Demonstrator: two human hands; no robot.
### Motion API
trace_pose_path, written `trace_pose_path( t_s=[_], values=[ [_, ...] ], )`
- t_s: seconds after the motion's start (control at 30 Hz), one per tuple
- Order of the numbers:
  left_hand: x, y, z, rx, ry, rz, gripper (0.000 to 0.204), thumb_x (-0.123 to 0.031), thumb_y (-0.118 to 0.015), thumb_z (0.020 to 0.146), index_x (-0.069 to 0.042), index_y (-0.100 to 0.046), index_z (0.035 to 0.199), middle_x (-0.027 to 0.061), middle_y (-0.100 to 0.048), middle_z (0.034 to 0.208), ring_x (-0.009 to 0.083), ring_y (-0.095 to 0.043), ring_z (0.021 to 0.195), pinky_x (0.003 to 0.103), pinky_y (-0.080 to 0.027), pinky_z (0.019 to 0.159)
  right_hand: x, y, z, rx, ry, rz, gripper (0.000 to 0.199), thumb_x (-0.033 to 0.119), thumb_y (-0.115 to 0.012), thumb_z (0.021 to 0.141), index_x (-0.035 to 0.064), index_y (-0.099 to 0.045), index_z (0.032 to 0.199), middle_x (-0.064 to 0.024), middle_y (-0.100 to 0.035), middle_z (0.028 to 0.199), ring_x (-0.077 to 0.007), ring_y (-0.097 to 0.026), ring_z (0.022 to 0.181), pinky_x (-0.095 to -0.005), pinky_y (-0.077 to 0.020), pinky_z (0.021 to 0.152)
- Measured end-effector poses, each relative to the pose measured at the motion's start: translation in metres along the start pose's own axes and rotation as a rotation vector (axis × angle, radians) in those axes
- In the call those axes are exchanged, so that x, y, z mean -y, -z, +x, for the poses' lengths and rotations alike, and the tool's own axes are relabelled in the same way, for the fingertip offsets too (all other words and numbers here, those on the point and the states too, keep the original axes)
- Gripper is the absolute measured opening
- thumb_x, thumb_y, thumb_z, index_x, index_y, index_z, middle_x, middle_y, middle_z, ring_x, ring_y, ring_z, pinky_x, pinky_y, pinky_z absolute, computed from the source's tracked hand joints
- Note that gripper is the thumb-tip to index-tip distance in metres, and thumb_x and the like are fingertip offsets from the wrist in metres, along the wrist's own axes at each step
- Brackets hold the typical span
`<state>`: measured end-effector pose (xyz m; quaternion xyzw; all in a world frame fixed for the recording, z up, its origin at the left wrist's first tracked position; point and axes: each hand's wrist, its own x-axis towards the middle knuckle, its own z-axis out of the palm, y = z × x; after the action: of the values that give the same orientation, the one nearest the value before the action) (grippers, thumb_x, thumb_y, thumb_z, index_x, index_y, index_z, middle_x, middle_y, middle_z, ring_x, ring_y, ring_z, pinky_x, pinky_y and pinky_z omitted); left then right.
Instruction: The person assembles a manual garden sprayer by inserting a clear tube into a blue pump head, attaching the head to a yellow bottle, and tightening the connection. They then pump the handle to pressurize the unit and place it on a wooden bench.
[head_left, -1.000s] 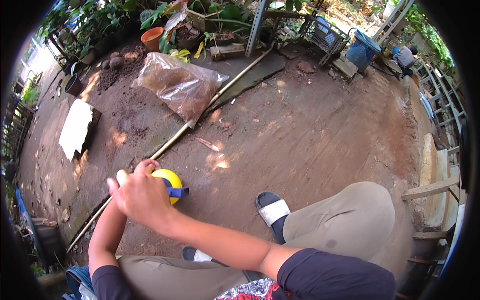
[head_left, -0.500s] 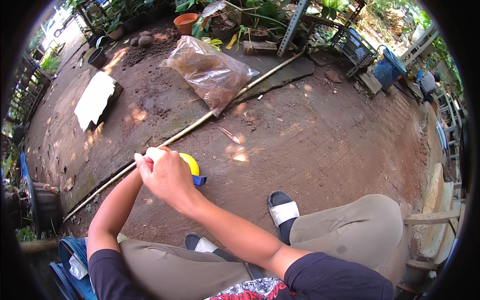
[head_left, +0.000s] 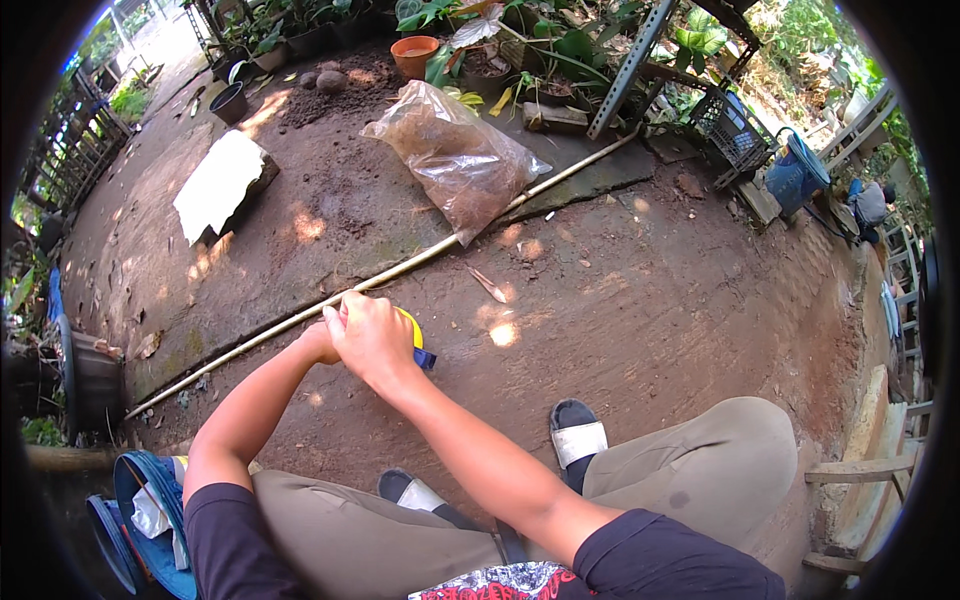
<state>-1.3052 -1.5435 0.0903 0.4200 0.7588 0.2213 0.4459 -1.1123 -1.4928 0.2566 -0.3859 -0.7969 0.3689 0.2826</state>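
Observation:
My two hands meet in front of me, left of centre. My right hand (head_left: 372, 338) is closed and lies over my left hand (head_left: 318, 343), its thumb and fingers curled in. What it grips is hidden. The fingers of my left hand are out of sight behind it. Just past my right hand, a yellow rounded thing (head_left: 414, 325) shows in part, with a dark blue block-like piece (head_left: 424, 358) at its lower edge. I cannot tell its kind, or whether a hand holds it. A long thin pole (head_left: 400, 268) lies on the ground beyond my hands.
A clear plastic bag (head_left: 455, 160) of brown stuff lies against the pole. Farther left is a white board (head_left: 220, 185); potted plants and an orange pot (head_left: 414, 56) stand behind. At right are a black crate (head_left: 735, 130) and a blue bucket (head_left: 797, 172). My sandalled feet (head_left: 578, 435) are near.
The whole view has shifted, so the ground things sit farther right. My hands remain together, with my right hand slightly farther forward, and less of the yellow thing shows.

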Motion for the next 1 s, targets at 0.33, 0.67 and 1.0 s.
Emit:
trace_pose_path(
  t_s=[0.33, 0.67, 1.0],
  values=[
    [0.039, 0.03, -0.035, 0.085, 0.074, 0.317, 0.022, -0.016, -0.064, 0.086, -0.011, -0.071, 0.107, 0.009, -0.073, 0.096, 0.0254, -0.068, 0.091, 0.039, -0.053, 0.083, 0.086, 0.075, 0.002, -0.012, 0.181, 0.195, 0.034, 0.03, -0.066, 0.094, 0.0044, -0.06, 0.073, -0.0157, -0.067, 0.067, -0.0351, -0.069, 0.061, -0.0446, -0.054, 0.056],
    [-0.015, 0.037, -0.128, 0.364, 0.174, 0.762, 0.026, -0.018, -0.067, 0.083, -0.013, -0.072, 0.108, 0.0126, -0.075, 0.104, 0.0321, -0.07, 0.102, 0.044, -0.054, 0.089, 0.001, -0.008, 0.033, 0.164, 0.108, 0.013, 0.032, 0.033, -0.065, 0.093, 0.0026, -0.067, 0.085, -0.0207, -0.072, 0.081, -0.0404, -0.072, 0.074, -0.0488, -0.0585, 0.066],
    [-0.076, -0.03, -0.202, 0.086, 0.104, 0.51, 0.025, -0.021, -0.051, 0.095, 0.001, -0.062, 0.099, 0.0225, -0.067, 0.101, 0.0422, -0.065, 0.099, 0.05, -0.051, 0.089, 0.075, 0.098, 0.088, 0.212, 0.099, 0.372, 0.039, 0.035, -0.063, 0.097, 0.0007, -0.068, 0.077, -0.0242, -0.069, 0.073, -0.042, -0.071, 0.075, -0.0487, -0.0537, 0.067]
  ],
)
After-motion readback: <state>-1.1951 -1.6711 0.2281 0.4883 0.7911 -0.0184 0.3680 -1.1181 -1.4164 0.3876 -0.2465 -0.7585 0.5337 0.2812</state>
